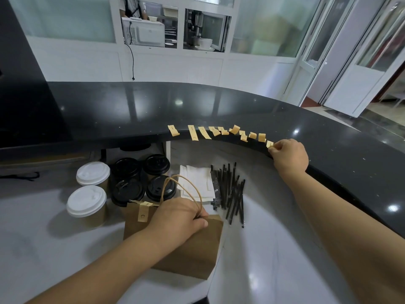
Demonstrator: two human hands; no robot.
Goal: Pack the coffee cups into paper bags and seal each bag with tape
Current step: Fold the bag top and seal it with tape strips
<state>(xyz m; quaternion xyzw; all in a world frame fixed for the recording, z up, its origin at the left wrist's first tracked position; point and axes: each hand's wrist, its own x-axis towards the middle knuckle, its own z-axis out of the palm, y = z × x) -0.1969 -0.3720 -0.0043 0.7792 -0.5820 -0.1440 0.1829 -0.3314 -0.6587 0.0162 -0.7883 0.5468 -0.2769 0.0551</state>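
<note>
A brown paper bag [192, 251] stands on the white worktop, its folded top pressed under my left hand [177, 218], which also pinches the bag's paper handles [192, 189]. One tan tape strip [142, 210] sticks over the bag's top left corner. Several tan tape strips [215, 131] hang in a row from the black counter's edge. My right hand [289, 155] pinches the rightmost strip [270, 144] there. Two white-lidded cups [87, 200] and several black-lidded cups [142, 178] stand left of the bag.
A raised black counter [219, 106] curves around the worktop from the back to the right. White napkins [197, 183] and a pile of black straws [231, 191] lie behind and right of the bag. A white wall with a window lies beyond.
</note>
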